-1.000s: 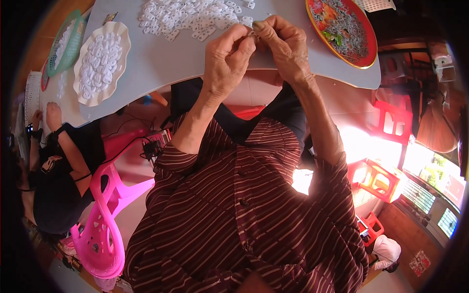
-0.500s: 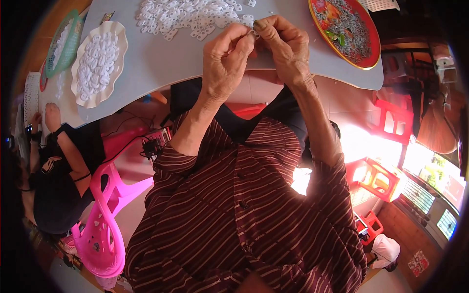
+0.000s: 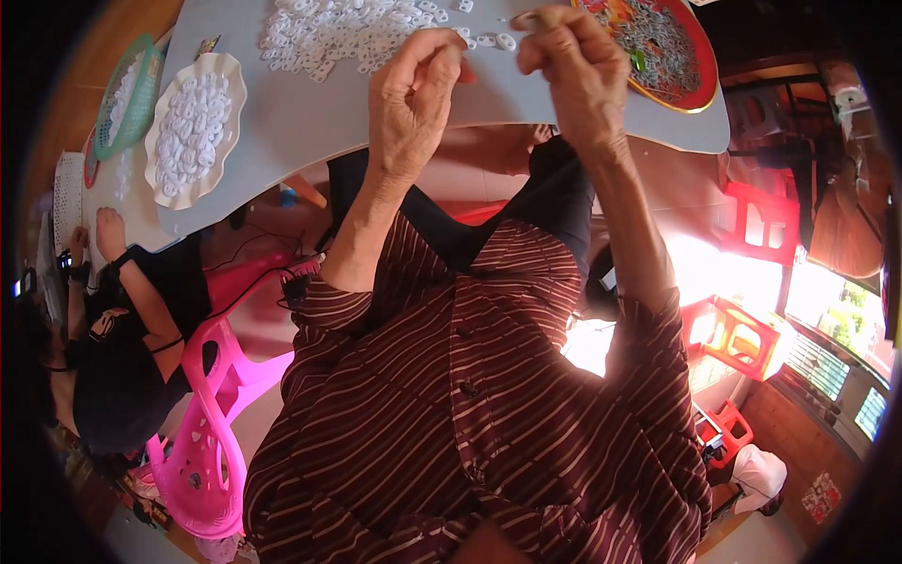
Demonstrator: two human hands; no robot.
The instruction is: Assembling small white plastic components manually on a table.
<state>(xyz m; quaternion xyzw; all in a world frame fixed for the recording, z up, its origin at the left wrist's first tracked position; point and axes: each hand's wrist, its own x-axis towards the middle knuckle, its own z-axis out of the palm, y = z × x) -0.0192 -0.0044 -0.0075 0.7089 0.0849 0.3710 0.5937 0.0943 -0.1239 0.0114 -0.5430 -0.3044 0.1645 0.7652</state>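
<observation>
My left hand (image 3: 412, 108) is closed in a pinch at the table's near side, beside a heap of small white plastic pieces (image 3: 329, 38). What lies between its fingertips is too small to make out. A few loose white pieces (image 3: 505, 42) rest on the table between my hands. My right hand (image 3: 581, 80), its thumb and fingers bent together, hovers beside a red-rimmed round tray (image 3: 705, 80) of small grey metal parts (image 3: 662, 56). Anything in that pinch is hidden.
A scalloped white dish (image 3: 237, 85) of white pieces and a green basket (image 3: 117, 122) stand at the left of the grey table (image 3: 310, 122). Another person's arm (image 3: 141, 291) rests there. A pink chair (image 3: 211, 451) and red stools (image 3: 738, 338) stand around me.
My hands have come apart: the right moved right toward the tray, the left slightly left. Loose white pieces now show between them.
</observation>
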